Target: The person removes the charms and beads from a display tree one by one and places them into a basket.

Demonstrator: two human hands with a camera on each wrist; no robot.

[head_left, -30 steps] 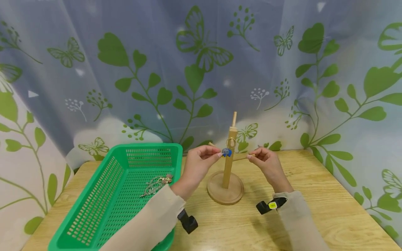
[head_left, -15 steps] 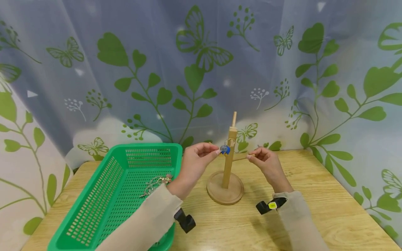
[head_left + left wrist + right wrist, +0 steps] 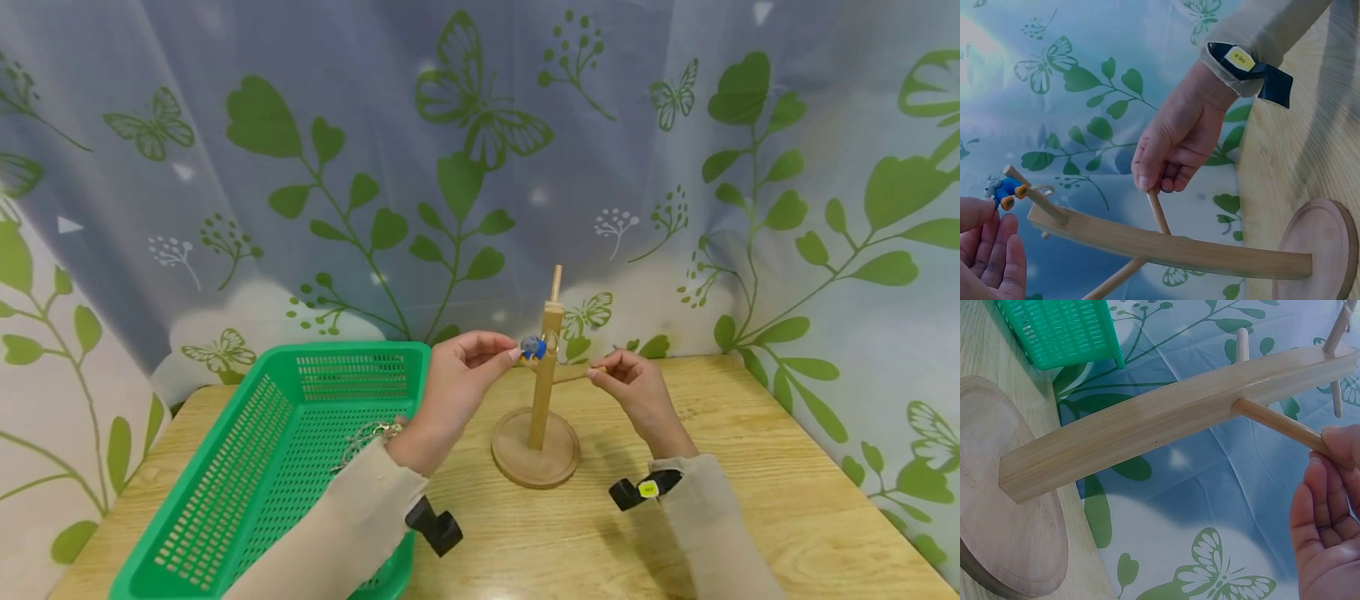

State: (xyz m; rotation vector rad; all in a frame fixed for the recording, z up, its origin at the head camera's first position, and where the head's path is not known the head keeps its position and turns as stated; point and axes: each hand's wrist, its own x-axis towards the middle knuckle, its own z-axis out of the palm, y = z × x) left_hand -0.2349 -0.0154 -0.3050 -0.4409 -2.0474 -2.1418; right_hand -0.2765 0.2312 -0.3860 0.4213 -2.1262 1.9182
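My left hand (image 3: 467,379) pinches a small blue figure keychain (image 3: 533,348) with orange feet beside the upper part of a wooden peg stand (image 3: 542,400). In the left wrist view, the keychain's metal ring (image 3: 1041,189) overlaps the upper peg (image 3: 1036,195). On the other side of the post, my right hand (image 3: 636,390) holds the end of a lower side peg (image 3: 1282,427) between thumb and fingers. The stand is upright on its round base (image 3: 516,454).
A green plastic basket (image 3: 420,367) stands on the wooden table (image 3: 750,500) at the left, with a tangle of metal chain jewellery (image 3: 367,437) inside, partly hidden by my left arm. Behind the table hangs a leaf-patterned curtain (image 3: 337,67).
My left hand has drawn the blue keychain slightly left and up beside the post. My right hand stays on the peg, and the view has shifted a little.
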